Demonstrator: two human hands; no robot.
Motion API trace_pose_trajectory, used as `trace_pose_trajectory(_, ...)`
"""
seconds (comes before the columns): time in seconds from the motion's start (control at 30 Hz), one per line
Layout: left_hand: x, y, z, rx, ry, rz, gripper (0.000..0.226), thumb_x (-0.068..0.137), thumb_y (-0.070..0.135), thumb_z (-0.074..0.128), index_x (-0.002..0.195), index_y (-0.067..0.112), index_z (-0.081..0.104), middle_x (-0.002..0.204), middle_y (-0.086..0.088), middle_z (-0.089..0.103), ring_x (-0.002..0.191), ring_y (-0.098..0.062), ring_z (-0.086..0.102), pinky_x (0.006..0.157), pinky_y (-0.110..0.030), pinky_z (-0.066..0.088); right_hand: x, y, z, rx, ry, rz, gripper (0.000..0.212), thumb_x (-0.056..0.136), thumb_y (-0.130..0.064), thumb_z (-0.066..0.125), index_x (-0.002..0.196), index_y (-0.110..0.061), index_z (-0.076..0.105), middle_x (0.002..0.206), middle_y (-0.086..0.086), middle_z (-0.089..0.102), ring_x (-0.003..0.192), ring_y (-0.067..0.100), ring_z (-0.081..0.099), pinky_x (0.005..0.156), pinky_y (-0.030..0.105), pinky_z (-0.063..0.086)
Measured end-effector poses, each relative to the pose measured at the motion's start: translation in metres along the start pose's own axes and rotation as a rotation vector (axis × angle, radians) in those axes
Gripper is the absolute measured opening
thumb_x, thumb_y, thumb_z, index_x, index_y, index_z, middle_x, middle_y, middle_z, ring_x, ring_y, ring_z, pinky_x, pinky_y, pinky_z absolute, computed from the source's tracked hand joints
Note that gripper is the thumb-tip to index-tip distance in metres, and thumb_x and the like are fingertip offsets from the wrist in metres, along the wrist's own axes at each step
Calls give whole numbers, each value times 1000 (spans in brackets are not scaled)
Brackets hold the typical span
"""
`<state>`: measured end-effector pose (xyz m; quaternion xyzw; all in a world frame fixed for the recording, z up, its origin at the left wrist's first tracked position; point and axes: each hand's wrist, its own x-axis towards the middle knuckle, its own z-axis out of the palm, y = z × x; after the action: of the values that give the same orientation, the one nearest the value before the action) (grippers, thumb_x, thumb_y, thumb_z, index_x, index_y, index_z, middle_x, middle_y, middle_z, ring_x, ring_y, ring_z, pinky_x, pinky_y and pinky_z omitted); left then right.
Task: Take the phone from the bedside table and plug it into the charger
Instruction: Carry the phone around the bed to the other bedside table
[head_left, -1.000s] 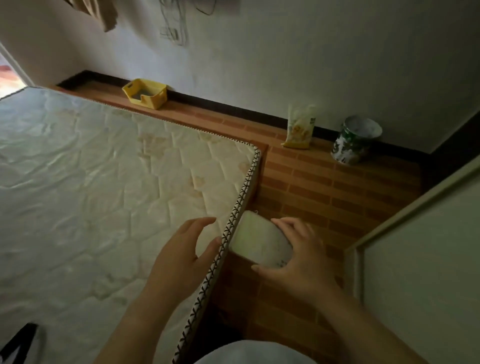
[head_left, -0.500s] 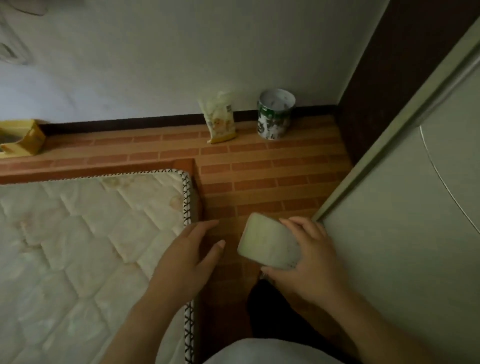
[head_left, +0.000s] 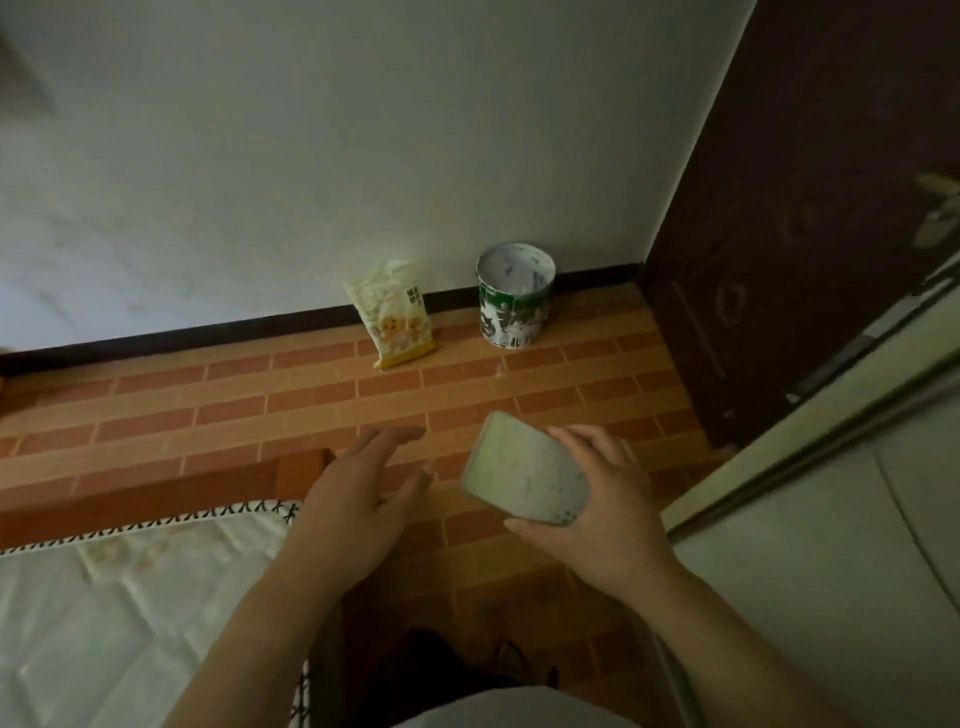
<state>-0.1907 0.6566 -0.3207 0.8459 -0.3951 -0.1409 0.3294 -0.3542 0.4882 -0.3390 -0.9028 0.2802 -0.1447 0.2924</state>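
Observation:
The phone (head_left: 522, 470) shows a pale green, speckled back and is tilted, held above the brick-patterned floor. My right hand (head_left: 597, 499) grips it from the right side, fingers on its top edge and thumb under its lower edge. My left hand (head_left: 358, 493) hovers just left of the phone with fingers spread, holding nothing and not touching it. No charger or bedside table is in view.
A bare quilted mattress (head_left: 130, 597) on a wooden frame fills the lower left. Against the far wall stand a yellow-and-white packet (head_left: 395, 317) and a green-and-white tin (head_left: 514, 301). A dark wooden door (head_left: 805, 234) stands at the right, with a pale panel (head_left: 831, 519) below it.
My view has swung to the right, away from the mattress toward the corner and the dark door. Both hands keep the same pose, the right one still gripping the phone.

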Motion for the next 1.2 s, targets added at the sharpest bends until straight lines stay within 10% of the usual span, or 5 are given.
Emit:
trace_pose_trajectory(0.4,185,-77,-37,-61,102,-86,48,75,66,37,118,46,45,121,19,47,76,1,56,67,-29,45,222,-12,58,204,-61,5,87,51,-62,76,126,-30,44,119,-17,38,111,6,38,90,34,42)
trace_pose_trajectory(0.77,355,-143,-125,50,168,-89,38,86,41,50,123,31,48,127,2,55,99,-14,56,77,-30,44,432,-76,95,223,-42,-122,85,52,-59,77,126,-28,46,120,-15,41,111,3,38,88,26,41)
trace_pose_trajectory(0.97,386,-189,-158,79,223,-263,46,84,51,44,127,35,42,135,7,47,60,-4,53,62,-16,39,512,-99,138,254,-174,-209,82,53,-52,82,124,-29,48,120,-14,44,108,2,41,85,26,44)
trace_pose_trajectory(1.2,448,-260,-194,97,274,-450,51,82,56,42,129,37,38,137,7,45,60,1,58,61,-13,39,632,-138,197,338,-300,-326,77,55,-53,81,121,-30,48,119,-11,45,108,6,44,82,24,46)
